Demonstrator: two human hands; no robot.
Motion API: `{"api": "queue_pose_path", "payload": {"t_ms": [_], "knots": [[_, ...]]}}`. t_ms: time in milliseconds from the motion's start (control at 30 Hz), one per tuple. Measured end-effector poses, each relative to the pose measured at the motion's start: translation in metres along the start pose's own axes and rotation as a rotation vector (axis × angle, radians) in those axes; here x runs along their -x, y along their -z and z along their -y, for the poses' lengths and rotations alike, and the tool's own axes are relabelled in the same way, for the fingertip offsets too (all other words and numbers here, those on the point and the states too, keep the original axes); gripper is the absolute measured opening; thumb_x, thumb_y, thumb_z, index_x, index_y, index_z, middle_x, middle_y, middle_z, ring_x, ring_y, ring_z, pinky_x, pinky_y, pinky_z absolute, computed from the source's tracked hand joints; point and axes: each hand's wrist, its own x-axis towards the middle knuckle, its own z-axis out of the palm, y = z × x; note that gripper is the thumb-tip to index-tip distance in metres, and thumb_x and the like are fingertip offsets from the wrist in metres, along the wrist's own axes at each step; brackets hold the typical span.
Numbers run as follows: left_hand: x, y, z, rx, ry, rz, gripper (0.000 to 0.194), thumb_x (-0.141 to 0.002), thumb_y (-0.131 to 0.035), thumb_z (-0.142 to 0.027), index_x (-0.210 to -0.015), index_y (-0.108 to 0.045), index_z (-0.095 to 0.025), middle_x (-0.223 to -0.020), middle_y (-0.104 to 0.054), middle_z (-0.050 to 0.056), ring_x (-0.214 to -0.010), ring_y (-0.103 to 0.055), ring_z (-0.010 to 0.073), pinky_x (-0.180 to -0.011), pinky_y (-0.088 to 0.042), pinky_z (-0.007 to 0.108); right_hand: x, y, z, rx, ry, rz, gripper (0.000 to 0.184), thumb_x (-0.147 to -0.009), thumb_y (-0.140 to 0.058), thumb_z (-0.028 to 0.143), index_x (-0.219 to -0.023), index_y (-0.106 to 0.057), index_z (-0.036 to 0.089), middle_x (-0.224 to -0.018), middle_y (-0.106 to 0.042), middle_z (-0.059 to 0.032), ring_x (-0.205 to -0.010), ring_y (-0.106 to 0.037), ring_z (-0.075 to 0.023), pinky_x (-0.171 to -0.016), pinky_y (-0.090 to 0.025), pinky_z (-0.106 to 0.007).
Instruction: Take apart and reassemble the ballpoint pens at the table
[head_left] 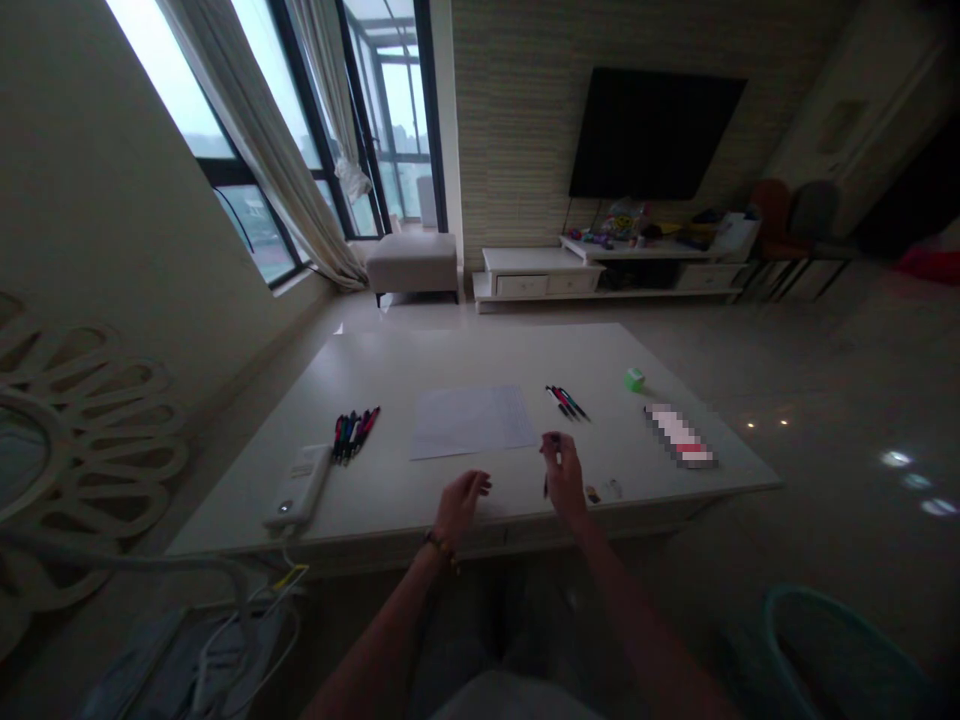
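My right hand [564,478] is closed in a pinch above the front of the white table [360,370], right of the sheet of paper. A dark, slim thing that looks like a pen [546,488] shows at its fingers, mostly hidden by them. My left hand [459,505] hovers at the table's front edge, fingers loosely curled and a little apart, with nothing visible in them. Before both hands lies a white sheet of paper [472,420]. Several pens [354,435] are bunched left of it, and several more pens [567,402] lie to its right.
A white power strip [300,490] with a cable sits at the table's left front. On the right are a small green object [634,379] and a blurred-out item [681,436]. Small bits [593,494] lie near the front edge. A teal-rimmed object [825,600] stands at lower right.
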Motion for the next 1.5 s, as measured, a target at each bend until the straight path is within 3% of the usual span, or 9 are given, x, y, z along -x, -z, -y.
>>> {"api": "queue_pose_path", "payload": {"t_ms": [133,300,733,867,967,1067,1167,1300,1500], "knots": [[-0.011,0.034,0.032,-0.71,-0.3,-0.182,0.034,-0.087,-0.036,-0.033,-0.114,-0.054,-0.022,-0.112,-0.061,0.008,-0.107,-0.054,0.0197,-0.094,-0.039,0.041,-0.036,0.007,-0.011,-0.515,-0.352,0.116,0.039,-0.079,-0.043,0.058,-0.065,-0.041,0.022,-0.049,-0.036,0.006,-0.041,-0.034,-0.0095,-0.042,-0.034,-0.023],[-0.021,0.044,0.045,-1.026,-0.241,-0.123,0.047,-0.087,-0.036,-0.037,-0.132,-0.037,-0.023,-0.137,-0.039,0.008,-0.13,-0.028,0.0239,-0.104,-0.023,0.051,-0.062,0.001,-0.021,-0.743,-0.517,0.235,0.049,-0.078,-0.028,0.062,-0.049,-0.021,0.023,-0.041,-0.017,0.0078,-0.035,-0.016,-0.0085,-0.033,-0.021,-0.024],[-0.022,0.04,0.045,-1.032,-0.176,-0.085,0.05,-0.087,-0.032,-0.042,-0.134,-0.033,-0.024,-0.141,-0.033,0.006,-0.132,-0.023,0.0243,-0.106,-0.016,0.052,-0.096,-0.024,-0.027,-0.758,-0.495,0.249,0.044,-0.078,-0.028,0.057,-0.05,-0.025,0.023,-0.042,-0.017,0.0077,-0.036,-0.016,-0.0087,-0.034,-0.023,-0.023],[-0.023,0.04,0.043,-1.016,-0.172,-0.087,0.05,-0.087,-0.034,-0.042,-0.134,-0.034,-0.024,-0.141,-0.034,0.006,-0.132,-0.024,0.0249,-0.106,-0.016,0.053,-0.101,-0.033,-0.031,-0.788,-0.524,0.214,0.04,-0.079,-0.035,0.054,-0.054,-0.037,0.022,-0.041,-0.022,0.0082,-0.033,-0.018,-0.0076,-0.034,-0.022,-0.022],[-0.023,0.04,0.041,-1.005,-0.17,-0.084,0.051,-0.086,-0.035,-0.041,-0.134,-0.034,-0.024,-0.14,-0.034,0.006,-0.132,-0.024,0.0251,-0.106,-0.016,0.053,-0.102,-0.04,-0.034,-0.694,-0.56,0.21,0.032,-0.077,-0.043,0.048,-0.065,-0.05,0.019,-0.041,-0.038,0.0056,-0.033,-0.032,-0.0077,-0.035,-0.025,-0.02],[-0.023,0.04,0.04,-1.001,-0.169,-0.087,0.051,-0.086,-0.036,-0.04,-0.134,-0.034,-0.024,-0.14,-0.035,0.006,-0.132,-0.024,0.0253,-0.106,-0.015,0.053,-0.101,-0.041,-0.041,-0.548,-0.605,0.402,0.045,-0.08,-0.032,0.051,-0.073,-0.058,0.016,-0.05,-0.057,-0.0034,-0.043,-0.051,-0.013,-0.041,-0.035,-0.022],[-0.023,0.039,0.04,-0.994,-0.171,-0.09,0.05,-0.086,-0.036,-0.04,-0.134,-0.035,-0.024,-0.141,-0.034,0.006,-0.132,-0.024,0.0254,-0.106,-0.015,0.053,-0.098,-0.042,-0.052,-0.354,-0.623,0.56,0.054,-0.081,-0.027,0.057,-0.078,-0.059,0.014,-0.05,-0.059,-0.0055,-0.043,-0.055,-0.0147,-0.041,-0.037,-0.022],[-0.023,0.039,0.039,-0.98,-0.17,-0.093,0.05,-0.086,-0.036,-0.04,-0.134,-0.035,-0.024,-0.141,-0.034,0.006,-0.132,-0.024,0.0254,-0.106,-0.015,0.054,-0.091,-0.05,-0.066,-0.226,-0.458,0.455,0.038,-0.073,-0.052,0.054,-0.078,-0.056,0.016,-0.05,-0.055,0.0019,-0.041,-0.051,-0.0099,-0.038,-0.035,-0.018],[-0.023,0.039,0.039,-0.983,-0.16,-0.088,0.051,-0.086,-0.037,-0.04,-0.134,-0.034,-0.024,-0.14,-0.035,0.006,-0.132,-0.025,0.0252,-0.107,-0.015,0.052,-0.082,-0.066,-0.08,-0.206,-0.48,0.456,0.044,-0.077,-0.042,0.057,-0.089,-0.055,0.017,-0.066,-0.061,-0.0015,-0.05,-0.056,-0.0113,-0.039,-0.04,-0.019]]}}
